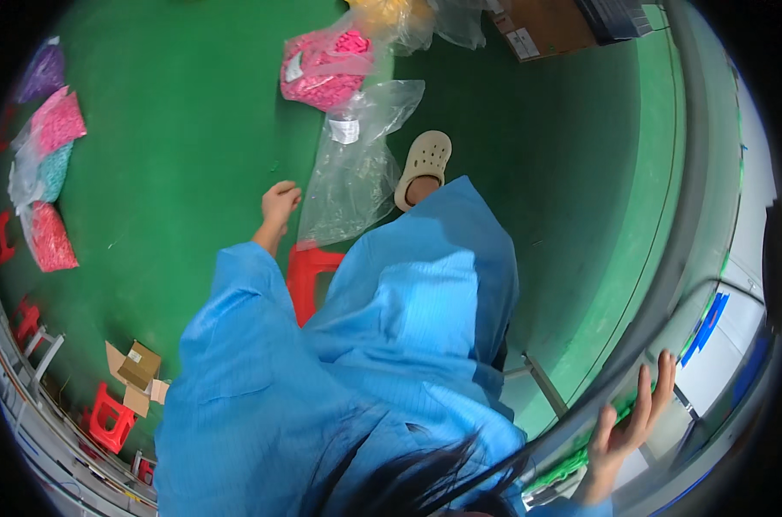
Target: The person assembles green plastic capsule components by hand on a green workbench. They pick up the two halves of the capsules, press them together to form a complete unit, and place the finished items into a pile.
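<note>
My left hand (pixel 281 207) hangs over the green floor with its fingers curled in, and nothing shows in them. Just to its right lies a long clear plastic bag (pixel 354 185) with a white label, seemingly almost flat. Past that bag sits a plastic bag of pink pieces (pixel 326 71). At the lower right, my right hand (pixel 631 435) is raised with fingers spread, holding nothing. It is beside the edge of a grey-rimmed table (pixel 641 332). A red plastic stool (pixel 303 280) shows partly from under my blue gown.
Bags of purple (pixel 42 73), pink (pixel 59 121), teal (pixel 55 172) and red pieces (pixel 53 237) lie at the far left. An opened cardboard box (pixel 139 366) and a red stool (pixel 109 418) stand lower left. Another carton (pixel 542 30) is at the top right.
</note>
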{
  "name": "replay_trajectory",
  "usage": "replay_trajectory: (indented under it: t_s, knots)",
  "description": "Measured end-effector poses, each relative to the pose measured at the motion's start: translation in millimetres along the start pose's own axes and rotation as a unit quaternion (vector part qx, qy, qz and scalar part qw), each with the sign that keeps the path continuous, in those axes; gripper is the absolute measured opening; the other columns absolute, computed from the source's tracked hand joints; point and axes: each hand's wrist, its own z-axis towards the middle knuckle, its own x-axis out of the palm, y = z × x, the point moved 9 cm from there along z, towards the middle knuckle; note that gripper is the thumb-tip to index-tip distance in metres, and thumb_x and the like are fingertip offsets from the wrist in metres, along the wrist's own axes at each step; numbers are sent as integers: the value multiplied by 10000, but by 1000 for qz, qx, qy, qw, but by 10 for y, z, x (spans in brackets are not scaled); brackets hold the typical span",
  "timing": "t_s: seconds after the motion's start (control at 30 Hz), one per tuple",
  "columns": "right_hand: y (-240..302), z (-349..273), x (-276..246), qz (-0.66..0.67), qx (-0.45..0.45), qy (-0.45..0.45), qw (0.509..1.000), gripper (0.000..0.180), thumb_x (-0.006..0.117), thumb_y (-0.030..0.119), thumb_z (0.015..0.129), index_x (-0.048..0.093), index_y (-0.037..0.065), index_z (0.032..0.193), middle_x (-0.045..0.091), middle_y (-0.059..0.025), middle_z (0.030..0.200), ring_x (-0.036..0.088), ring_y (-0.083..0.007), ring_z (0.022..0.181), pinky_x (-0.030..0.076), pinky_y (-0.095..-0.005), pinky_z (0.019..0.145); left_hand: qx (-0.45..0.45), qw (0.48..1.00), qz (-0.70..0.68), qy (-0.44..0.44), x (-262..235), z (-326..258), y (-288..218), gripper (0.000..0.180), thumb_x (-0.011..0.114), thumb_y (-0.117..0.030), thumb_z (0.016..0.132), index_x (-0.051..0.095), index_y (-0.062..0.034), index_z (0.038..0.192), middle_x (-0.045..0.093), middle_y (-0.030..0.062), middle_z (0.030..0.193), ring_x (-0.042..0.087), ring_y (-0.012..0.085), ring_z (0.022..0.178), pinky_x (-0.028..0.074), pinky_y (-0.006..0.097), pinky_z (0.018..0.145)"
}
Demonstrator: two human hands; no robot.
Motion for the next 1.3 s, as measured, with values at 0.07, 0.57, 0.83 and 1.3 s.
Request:
replay_trajectory:
  t_s: [0.07, 0.57, 0.83, 1.3]
  knots:
    - [-135, 83, 79, 71, 26, 1, 997, 613, 457, 462, 896, 416, 23, 1322, 294, -278, 1400, 288, -425, 1303, 227, -506, 1057, -37, 991, 118, -49, -136, 494, 532, 363, 689, -163, 707, 633, -41, 1044, 657, 100, 958, 633, 172, 813, 501, 287, 715]
    - [-389, 337, 38, -11, 256, -92, 962, 647, 422, 476, 878, 375, 1, 1315, 370, -219, 1276, 413, -336, 1116, 365, -485, 913, 68, 865, 414, -276, -461, 1835, 694, 646, 707, -135, 728, 391, -19, 1280, 435, 264, 1224, 438, 382, 1129, 393, 427, 950]
    - [-366, 325, 16, -13, 280, -90, 956, 607, 492, 452, 848, 414, 53, 1298, 412, -193, 1206, 442, -303, 1025, 390, -481, 846, -24, 851, 496, -172, -369, 2213, 922, 461, 707, -137, 737, 508, -73, 1148, 516, 208, 1133, 550, 353, 981, 464, 413, 853]
    - [-249, 271, -11, -1, 252, -98, 963, 559, 615, 410, 794, 484, 144, 1268, 485, -148, 1084, 493, -244, 865, 435, -474, 728, 239, 905, -208, 285, 1230, -121, -2255, 283, 645, -49, 790, 526, -19, 1045, 591, 114, 971, 634, 221, 805, 534, 326, 758]
